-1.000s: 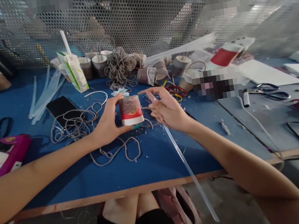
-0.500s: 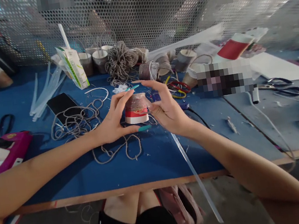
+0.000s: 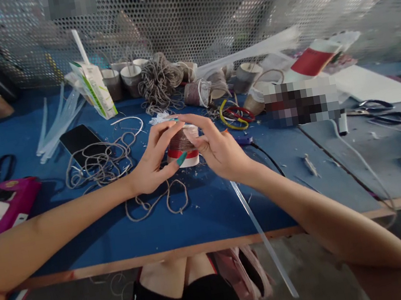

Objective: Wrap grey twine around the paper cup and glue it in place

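Note:
A small paper cup [image 3: 185, 155], red and white at its lower part and wound with grey-brown cord above, is between my two hands at the middle of the table. My left hand [image 3: 156, 158] grips it from the left, the thumb with its teal nail across the front. From the right, my right hand [image 3: 219, 148] holds the cup, thumb at the wound part and index finger over the top. Loose grey cord [image 3: 92, 162] lies in tangled loops left of my hands, partly over a black phone [image 3: 78, 136].
Cord-wrapped cups [image 3: 132, 82], a cord bundle [image 3: 160, 77] and a drink carton [image 3: 100, 92] stand along the back. A magenta glue gun [image 3: 22, 201] lies left, scissors [image 3: 377, 112] right. A clear glue stick [image 3: 261, 234] overhangs the table's front edge.
My left thumb has moved up from below the cup onto its front. My right index finger has come down and curved over the cup's top.

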